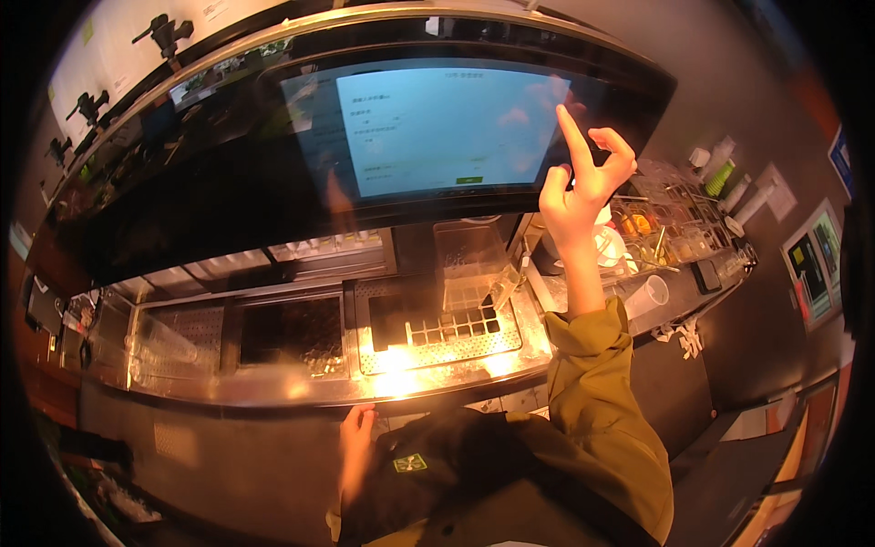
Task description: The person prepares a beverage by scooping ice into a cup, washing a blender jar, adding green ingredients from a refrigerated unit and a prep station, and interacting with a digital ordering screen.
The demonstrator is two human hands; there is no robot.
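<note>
My right hand (584, 184) is raised, its index finger extended at the upper right part of a lit touchscreen (444, 130) that bears writing. Whether the fingertip touches the glass, I cannot tell. The thumb and other fingers are bent and hold nothing. My left hand (357, 427) hangs low by the front edge of a metal counter (273, 386), fingers loosely curled; its palm is hidden. Below the screen, a clear plastic container (468, 256) stands over a white rack (454, 328) on a perforated metal drain tray (437, 352).
At the right stand ingredient containers (673, 225), a clear plastic cup (649, 294), a dark rectangular device (705, 275) and stacked green cups (720, 178). A recessed dark bin (290, 331) lies left of the drain tray. Black taps (164, 34) line the upper left.
</note>
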